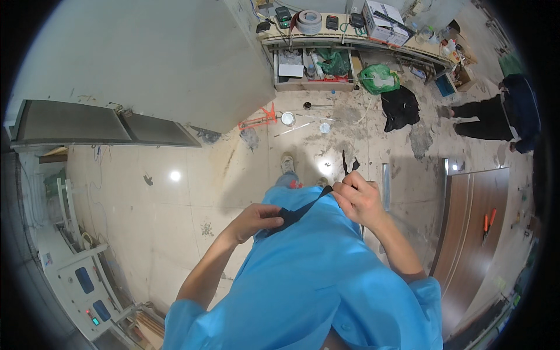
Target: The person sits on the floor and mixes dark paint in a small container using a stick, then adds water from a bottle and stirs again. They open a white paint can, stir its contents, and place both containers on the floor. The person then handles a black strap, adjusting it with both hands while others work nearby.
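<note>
A black fabric strap [308, 208] stretches across the front of my blue shirt [303, 274] at waist height. My left hand [260, 220] is closed on its wider, folded end, with the thumb on top. The fingers of my right hand [358, 199] pinch the narrower part, and a loose end [345, 162] sticks up beyond that hand. Whether the strap belongs to a larger piece, such as an apron or belt, I cannot tell. Below it, one of my shoes [287, 163] shows on the tiled floor.
Ahead stands a workbench [326, 42] with a hose roll [309, 22], a carton [385, 23] and an open drawer [315, 84]. An orange caulking gun [259, 118], a green bag [379, 79] and a black bag [400, 109] lie on the floor. Pliers [489, 224] rest on a brown panel [469, 233]. Another person [501, 114] stands right.
</note>
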A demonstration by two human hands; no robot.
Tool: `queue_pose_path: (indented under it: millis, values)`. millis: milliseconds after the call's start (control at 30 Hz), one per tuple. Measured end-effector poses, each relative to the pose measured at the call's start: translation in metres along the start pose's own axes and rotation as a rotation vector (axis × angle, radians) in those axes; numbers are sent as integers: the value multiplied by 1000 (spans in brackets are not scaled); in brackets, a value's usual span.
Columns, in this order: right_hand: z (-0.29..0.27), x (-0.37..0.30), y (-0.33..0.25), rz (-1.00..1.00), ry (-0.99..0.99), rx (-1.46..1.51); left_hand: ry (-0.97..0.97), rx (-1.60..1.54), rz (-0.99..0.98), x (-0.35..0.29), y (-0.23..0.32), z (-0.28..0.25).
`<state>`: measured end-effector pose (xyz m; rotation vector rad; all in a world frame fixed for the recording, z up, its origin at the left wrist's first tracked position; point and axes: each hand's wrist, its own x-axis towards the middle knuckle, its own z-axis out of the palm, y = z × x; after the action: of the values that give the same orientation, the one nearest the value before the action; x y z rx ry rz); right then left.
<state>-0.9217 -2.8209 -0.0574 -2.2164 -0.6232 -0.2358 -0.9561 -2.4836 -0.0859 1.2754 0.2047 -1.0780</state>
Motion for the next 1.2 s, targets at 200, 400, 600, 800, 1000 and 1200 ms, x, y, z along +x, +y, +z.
queue_pose_path:
  millis: [200,400,600,800,1000,1200]
  values:
    - [-10,1,-3,-63,-48,37,72,-137,215,9,1,-5]
    - [-18,1,-8,-99,-79,31,226,-320,237,15,9,24]
    - [-26,3,-11,-116,-143,65,201,-378,304,23,26,44]
    - [-26,6,-10,-94,-188,118,134,-336,228,33,42,50]
    - [-20,5,-5,127,-82,384,39,-304,237,54,58,48]
    - [-4,3,-5,743,208,743,-33,-162,254,74,66,61]
